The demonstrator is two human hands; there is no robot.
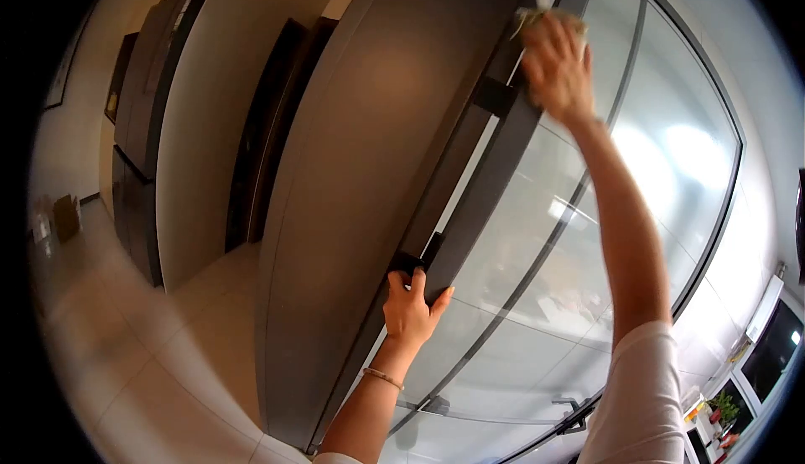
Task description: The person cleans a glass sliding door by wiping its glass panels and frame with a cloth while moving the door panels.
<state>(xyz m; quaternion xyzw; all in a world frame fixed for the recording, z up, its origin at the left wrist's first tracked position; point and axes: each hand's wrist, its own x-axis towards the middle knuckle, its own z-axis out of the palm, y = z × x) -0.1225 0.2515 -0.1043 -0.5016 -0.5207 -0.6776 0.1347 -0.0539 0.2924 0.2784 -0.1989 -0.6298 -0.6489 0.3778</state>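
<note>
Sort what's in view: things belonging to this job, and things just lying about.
In use:
pale yellowish cloth, under the right hand
grey-framed glass door
small black fitting, at the left hand

Apparently just about:
brown cardboard box, on the floor
green leafy plant, near the window

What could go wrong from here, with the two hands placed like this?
The left hand is at a black fitting by the narrow gap along the grey frame; if the frame moves, the fingers might get pinched. The right hand reaches high with what looks like a cloth, which could slip, or perhaps catch on the black bracket below it.
</note>
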